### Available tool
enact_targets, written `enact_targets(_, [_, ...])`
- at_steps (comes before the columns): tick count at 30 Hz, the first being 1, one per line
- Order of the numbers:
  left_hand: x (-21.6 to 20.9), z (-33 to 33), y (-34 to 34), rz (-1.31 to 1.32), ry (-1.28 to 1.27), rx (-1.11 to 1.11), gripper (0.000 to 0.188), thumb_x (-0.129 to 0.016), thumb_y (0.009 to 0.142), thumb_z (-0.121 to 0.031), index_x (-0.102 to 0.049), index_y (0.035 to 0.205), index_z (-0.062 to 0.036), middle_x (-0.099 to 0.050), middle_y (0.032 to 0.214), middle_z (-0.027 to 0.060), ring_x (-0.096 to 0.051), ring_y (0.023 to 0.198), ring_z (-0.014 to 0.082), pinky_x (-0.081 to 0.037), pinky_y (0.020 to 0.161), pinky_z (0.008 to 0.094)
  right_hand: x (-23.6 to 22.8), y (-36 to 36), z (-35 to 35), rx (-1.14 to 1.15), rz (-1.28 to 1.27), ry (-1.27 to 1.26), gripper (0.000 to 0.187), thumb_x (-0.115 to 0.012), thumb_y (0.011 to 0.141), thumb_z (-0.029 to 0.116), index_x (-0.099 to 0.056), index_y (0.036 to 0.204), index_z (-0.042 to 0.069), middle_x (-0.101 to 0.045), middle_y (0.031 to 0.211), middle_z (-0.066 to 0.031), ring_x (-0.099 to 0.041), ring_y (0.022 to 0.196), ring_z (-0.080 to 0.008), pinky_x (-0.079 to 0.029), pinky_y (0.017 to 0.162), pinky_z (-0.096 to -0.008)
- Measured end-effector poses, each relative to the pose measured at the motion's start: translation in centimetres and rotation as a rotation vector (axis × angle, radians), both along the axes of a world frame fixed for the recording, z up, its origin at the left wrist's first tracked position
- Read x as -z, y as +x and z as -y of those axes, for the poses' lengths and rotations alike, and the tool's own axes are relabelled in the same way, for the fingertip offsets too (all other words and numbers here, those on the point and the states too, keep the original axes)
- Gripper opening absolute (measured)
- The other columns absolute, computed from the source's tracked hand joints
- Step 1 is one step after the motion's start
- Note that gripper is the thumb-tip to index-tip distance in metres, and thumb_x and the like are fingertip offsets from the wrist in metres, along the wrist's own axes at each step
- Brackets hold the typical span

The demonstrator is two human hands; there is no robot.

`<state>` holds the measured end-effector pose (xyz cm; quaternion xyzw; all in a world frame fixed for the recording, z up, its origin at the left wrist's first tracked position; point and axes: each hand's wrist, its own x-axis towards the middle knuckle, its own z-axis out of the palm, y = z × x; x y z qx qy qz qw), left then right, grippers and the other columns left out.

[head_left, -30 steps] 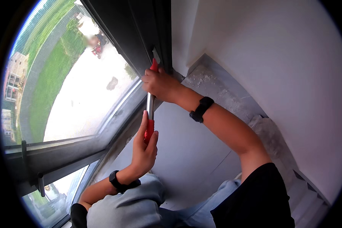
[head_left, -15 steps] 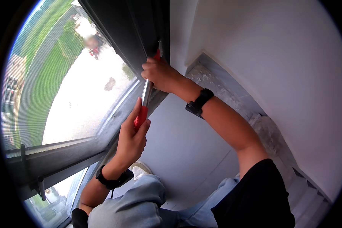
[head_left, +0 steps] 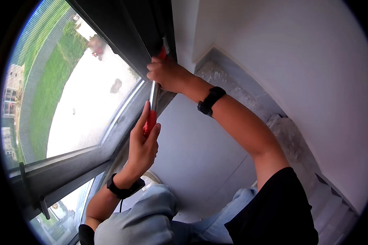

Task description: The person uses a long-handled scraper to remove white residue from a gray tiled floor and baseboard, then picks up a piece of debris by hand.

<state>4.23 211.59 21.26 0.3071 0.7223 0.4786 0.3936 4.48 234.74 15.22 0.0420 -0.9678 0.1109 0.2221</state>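
A long tool with a red grip and a silver metal shaft slants up along the dark window frame. My left hand wraps round the red grip at its lower end, with the index finger laid along it. Higher up, my right hand is closed round the upper shaft, close against the frame. A red part shows just above that hand, next to the frame; what its tip looks like is hidden. Both wrists wear black bands.
On my left is the window glass, with a lower sill bar and a dark handle. White wall rises on the right. Rubble and dust lie along its foot, near steps. Grey floor tiles are below.
The view has shifted slightly, so the window and both hands appear a little further left and up. Both hands keep the same grip on the tool.
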Motion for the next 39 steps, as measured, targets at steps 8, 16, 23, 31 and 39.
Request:
enact_targets(8, [0.0, 1.4, 0.8, -0.004, -0.024, -0.03, 0.065, -0.05, 0.1, -0.003, -0.022, 0.157, -0.0175, -0.054, 0.077, 0.0006, -0.045, 0.048, 0.0041, -0.038, 0.043, 0.0202, -0.3, 0.1, 1.5, -0.041, 0.066, 0.012, 0.008, -0.069, 0.073, -0.002, -0.065, 0.071, 0.004, -0.063, 0.091, -0.0068, -0.057, 0.102, -0.0247, -0.051, 0.088, -0.0447])
enact_targets(16, [0.4, 2.5, 0.2, 0.026, -0.07, -0.002, 0.065, -0.05, 0.101, -0.007, -0.02, 0.157, -0.0196, -0.049, 0.07, -0.002, -0.043, 0.047, 0.004, -0.037, 0.04, 0.0208, 0.6, 0.7, 3.0, 0.046, 0.077, -0.005, 0.009, -0.065, 0.075, -0.005, -0.063, 0.072, 0.004, -0.063, 0.09, -0.0081, -0.057, 0.103, -0.0261, -0.049, 0.089, -0.0451])
enact_targets(23, [0.3, 1.6, -0.7, 0.07, -0.093, 0.036, 0.066, -0.051, 0.1, -0.009, -0.019, 0.157, -0.0214, -0.046, 0.067, -0.0038, -0.041, 0.047, 0.0047, -0.037, 0.041, 0.0222, 1.8, 0.6, 1.8, -0.002, 0.097, -0.057, 0.013, -0.066, 0.07, -0.006, -0.058, 0.07, 0.004, -0.06, 0.087, -0.0092, -0.059, 0.094, -0.0281, -0.052, 0.081, -0.0378])
enact_targets(31, [4.1, 4.1, -0.3, -0.141, -0.12, 0.049, 0.056, -0.051, 0.101, -0.017, -0.028, 0.152, -0.0097, -0.06, 0.085, 0.0083, -0.055, 0.07, 0.0152, -0.046, 0.068, 0.0283, 1.2, 3.2, 2.8, 0.0, 0.101, -0.042, 0.019, -0.074, 0.068, 0.006, -0.059, 0.079, 0.008, -0.061, 0.089, -0.007, -0.06, 0.095, -0.0258, -0.053, 0.085, -0.0373])
enact_targets(39, [7.0, 1.7, 2.2, 0.105, 0.072, 0.038, 0.046, -0.047, 0.102, -0.019, -0.032, 0.141, -0.0026, -0.056, 0.092, 0.017, -0.057, 0.077, 0.0297, -0.047, 0.071, 0.0398, 1.4, 4.0, 0.4, -0.064, 0.241, -0.114, 0.018, -0.071, 0.066, 0.0, -0.057, 0.077, 0.004, -0.061, 0.092, -0.0092, -0.06, 0.1, -0.0291, -0.053, 0.084, -0.0391])
